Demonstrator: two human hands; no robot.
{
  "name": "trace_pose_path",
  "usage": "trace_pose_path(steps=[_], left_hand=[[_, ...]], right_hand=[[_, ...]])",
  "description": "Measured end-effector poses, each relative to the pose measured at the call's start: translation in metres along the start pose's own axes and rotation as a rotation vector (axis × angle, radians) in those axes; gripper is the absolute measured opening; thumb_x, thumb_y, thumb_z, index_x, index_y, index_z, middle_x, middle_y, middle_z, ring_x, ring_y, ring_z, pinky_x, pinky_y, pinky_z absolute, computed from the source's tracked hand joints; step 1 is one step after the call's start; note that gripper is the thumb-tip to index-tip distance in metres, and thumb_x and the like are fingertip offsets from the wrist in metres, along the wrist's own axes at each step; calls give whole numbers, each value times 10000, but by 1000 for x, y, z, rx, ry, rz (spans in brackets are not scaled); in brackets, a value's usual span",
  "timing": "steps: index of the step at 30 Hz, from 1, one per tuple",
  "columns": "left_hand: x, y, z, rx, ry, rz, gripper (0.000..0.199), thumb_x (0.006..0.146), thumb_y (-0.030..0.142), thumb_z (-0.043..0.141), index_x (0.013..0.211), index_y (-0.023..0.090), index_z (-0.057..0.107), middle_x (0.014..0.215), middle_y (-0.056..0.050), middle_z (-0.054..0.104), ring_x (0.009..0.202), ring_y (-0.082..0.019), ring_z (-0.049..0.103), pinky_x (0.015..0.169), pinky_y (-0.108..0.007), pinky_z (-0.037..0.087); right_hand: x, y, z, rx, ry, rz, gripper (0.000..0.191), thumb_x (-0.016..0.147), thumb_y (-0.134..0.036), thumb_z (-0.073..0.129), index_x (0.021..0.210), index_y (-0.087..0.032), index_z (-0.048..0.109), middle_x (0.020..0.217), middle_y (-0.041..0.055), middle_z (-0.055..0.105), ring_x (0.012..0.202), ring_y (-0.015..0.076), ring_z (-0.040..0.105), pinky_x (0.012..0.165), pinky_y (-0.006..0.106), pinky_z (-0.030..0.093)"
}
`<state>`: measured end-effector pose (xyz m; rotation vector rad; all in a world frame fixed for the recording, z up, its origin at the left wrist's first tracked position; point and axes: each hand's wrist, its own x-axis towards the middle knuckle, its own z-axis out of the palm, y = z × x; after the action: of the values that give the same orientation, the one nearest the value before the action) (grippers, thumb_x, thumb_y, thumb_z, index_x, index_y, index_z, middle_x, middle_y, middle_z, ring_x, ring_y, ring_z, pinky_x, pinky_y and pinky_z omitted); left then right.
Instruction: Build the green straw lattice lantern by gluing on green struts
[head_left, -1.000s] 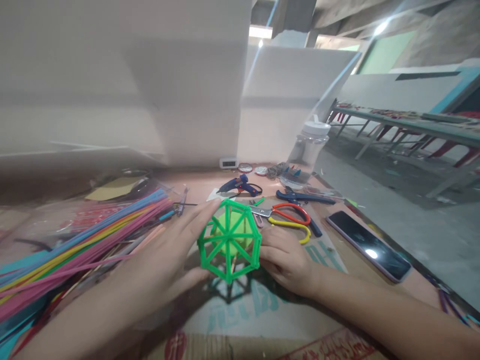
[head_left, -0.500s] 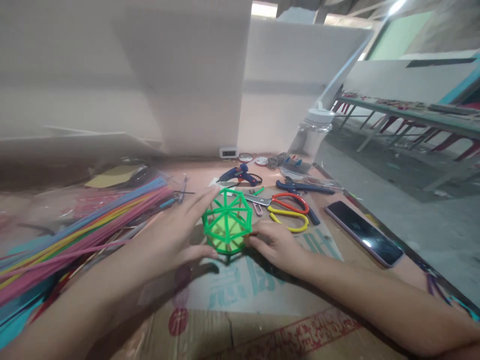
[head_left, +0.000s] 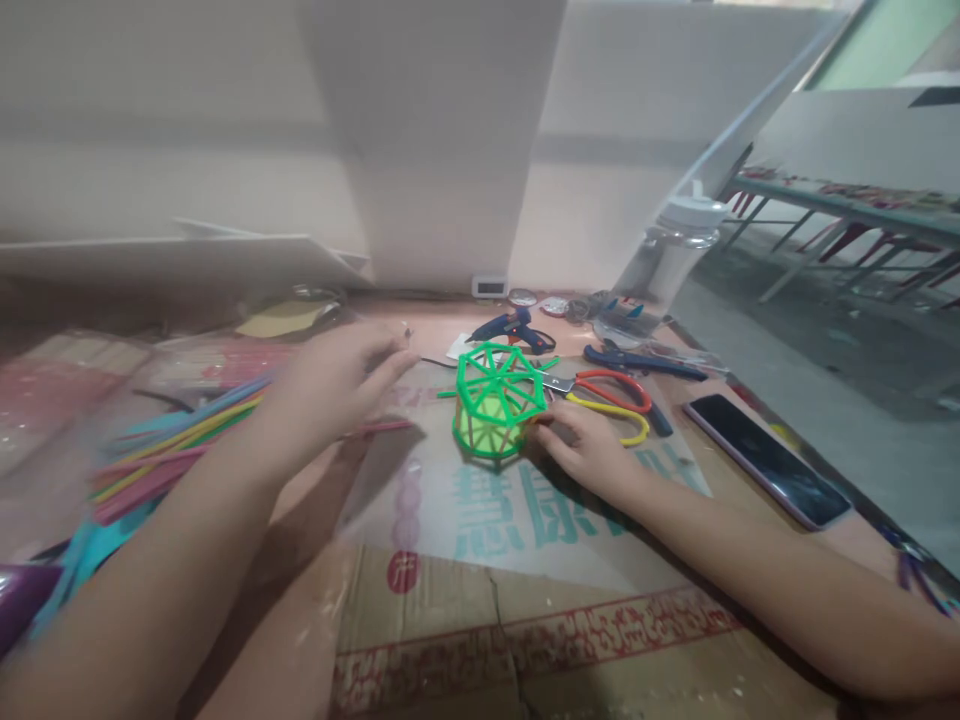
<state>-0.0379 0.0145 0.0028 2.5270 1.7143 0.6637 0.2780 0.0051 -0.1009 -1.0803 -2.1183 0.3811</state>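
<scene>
A green cage-like frame with spoked top, brown slanted struts and a yellow-green base stands on a translucent sheet over cardboard. My right hand is at its right side, fingers pinched on a brown strut at the frame's edge. My left hand hovers to the left, away from the frame, with thumb and fingers close to each other; a small thing shows at its fingertips, too blurred to name. Behind the frame lies a blue glue gun. Scissors with red and yellow handles lie to the right.
Coloured strips and plastic packets lie at left. Blue pliers, a phone and a clear bottle are at right. A small clock stands by the white panel behind.
My left hand has let go of the green frame's left side and moved up and left. The camera view has shifted left. My right hand stays at the frame.
</scene>
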Motion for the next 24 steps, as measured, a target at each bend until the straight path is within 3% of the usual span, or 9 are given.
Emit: trace_pose_path(steps=[3, 5, 9, 12, 15, 17, 19, 24], left_hand=[[0, -16, -2, 46, -150, -9, 331, 960, 425, 506, 922, 234, 774, 942, -61, 785, 848, -269, 702, 720, -344, 476], [2, -22, 6, 31, -188, 26, 307, 968, 379, 519, 1019, 239, 787, 1025, -68, 801, 916, -275, 720, 764, -347, 498], [8, -22, 51, -4, -197, 83, 279, 977, 342, 569, 1111, 198, 768, 1098, -95, 789, 959, -255, 726, 823, -339, 539], [11, -19, 91, -19, -163, 115, 276, 1008, 301, 569, 1201, 181, 727, 1246, -119, 728, 1168, -256, 669, 1004, -369, 522], [13, -19, 113, 1, -136, 74, 214, 1014, 318, 614, 1114, 155, 712, 1140, -95, 724, 1058, -228, 689, 966, -421, 562], [14, -21, 112, 16, -85, 31, 198, 1010, 323, 621, 1052, 145, 698, 1072, -87, 720, 986, -220, 690, 910, -416, 576], [15, -24, 98, 23, -4, -8, 180, 1002, 267, 574, 927, 155, 693, 964, -99, 723, 931, -237, 686, 863, -379, 553], [12, -21, 36, -2, 245, -75, 208, 984, 304, 517, 979, 180, 684, 975, -86, 722, 910, -248, 665, 822, -360, 498]], right_hand=[[2, 4, 0, -20, 31, 18, 161, 936, -255, 562, 907, -201, 711, 854, 75, 763, 781, 232, 702, 721, 346, 539], [4, 5, 0, -24, 40, 25, 148, 927, -265, 567, 899, -200, 697, 844, 74, 757, 772, 236, 699, 708, 343, 532], [3, 2, 0, -29, 34, 35, 112, 910, -271, 570, 884, -203, 656, 806, 59, 735, 746, 227, 693, 696, 329, 523], [1, 0, 2, -34, 58, 60, 78, 898, -252, 564, 933, -208, 618, 813, 46, 725, 740, 216, 693, 689, 321, 521], [2, 2, 3, -32, 123, 88, 135, 906, -260, 559, 1029, -213, 590, 817, 33, 713, 740, 212, 691, 691, 325, 528], [5, 4, 2, -20, 182, 97, 143, 923, -272, 554, 1053, -216, 575, 831, 31, 707, 746, 207, 689, 688, 323, 535], [10, 6, -4, 0, 247, 99, 117, 942, -278, 544, 1044, -221, 559, 859, 32, 701, 767, 198, 690, 700, 320, 547], [23, 8, -34, 37, 420, 82, 87, 965, -284, 540, 1030, -227, 550, 955, 43, 678, 847, 195, 683, 779, 356, 573]])
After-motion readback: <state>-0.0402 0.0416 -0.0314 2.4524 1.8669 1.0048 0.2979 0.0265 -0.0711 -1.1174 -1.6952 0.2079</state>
